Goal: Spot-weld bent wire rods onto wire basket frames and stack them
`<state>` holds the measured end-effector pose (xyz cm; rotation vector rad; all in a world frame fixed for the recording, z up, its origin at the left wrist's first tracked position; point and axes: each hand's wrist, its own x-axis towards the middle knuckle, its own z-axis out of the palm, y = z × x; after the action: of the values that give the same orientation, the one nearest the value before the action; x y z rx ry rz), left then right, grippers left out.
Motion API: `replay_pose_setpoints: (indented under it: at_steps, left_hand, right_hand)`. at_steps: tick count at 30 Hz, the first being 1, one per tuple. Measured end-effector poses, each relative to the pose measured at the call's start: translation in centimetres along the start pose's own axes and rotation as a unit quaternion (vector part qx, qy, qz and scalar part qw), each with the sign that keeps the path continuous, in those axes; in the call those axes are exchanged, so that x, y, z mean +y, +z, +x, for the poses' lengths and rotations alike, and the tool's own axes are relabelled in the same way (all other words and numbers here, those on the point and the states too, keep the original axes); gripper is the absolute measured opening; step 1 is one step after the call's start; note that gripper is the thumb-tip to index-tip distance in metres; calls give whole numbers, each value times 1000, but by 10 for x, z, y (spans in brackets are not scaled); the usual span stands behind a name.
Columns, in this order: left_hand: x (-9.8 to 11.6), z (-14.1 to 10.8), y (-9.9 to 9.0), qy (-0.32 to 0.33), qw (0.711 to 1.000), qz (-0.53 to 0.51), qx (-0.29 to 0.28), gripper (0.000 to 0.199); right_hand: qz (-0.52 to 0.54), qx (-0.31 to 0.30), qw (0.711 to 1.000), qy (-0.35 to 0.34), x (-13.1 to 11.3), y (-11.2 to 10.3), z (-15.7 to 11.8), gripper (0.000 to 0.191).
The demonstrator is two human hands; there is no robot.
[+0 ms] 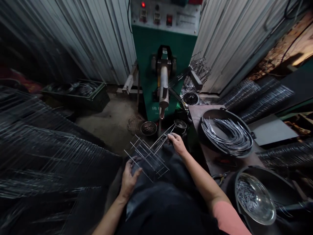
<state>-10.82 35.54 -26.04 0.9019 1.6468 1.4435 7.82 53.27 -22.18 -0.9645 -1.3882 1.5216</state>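
Presently, the right hand (176, 143) is pinching the wire grid (149, 153) at its far-right end, the left hand (129, 179) resting open by its left edge.

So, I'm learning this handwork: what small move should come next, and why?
Probably close the left hand onto the left edge of the wire frame: that hand looks spread open there, while only the right hand clearly pinches the frame, near its far end.

Silvery wire frame (150, 149), held diagonally
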Motion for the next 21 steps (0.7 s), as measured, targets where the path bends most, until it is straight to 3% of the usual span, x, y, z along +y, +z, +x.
replay_pose_setpoints:
  at_steps: [3,6,14,21]
  left_hand:
    - [18,9,26,-2,999,-30,41,55]
    - [24,20,39,-11,997,-59,56,48]
    - [13,55,47,41,996,-52,52,32]
    - [15,75,42,31,998,-40,47,35]
  right_hand:
    - [33,7,999,14,-3,0,4,35]
    - [47,11,999,22,-7,-3,14,35]
    - [55,-10,998,37,-9,-8,54,37]
    - [34,-12,999,23,-8,-6,69,36]
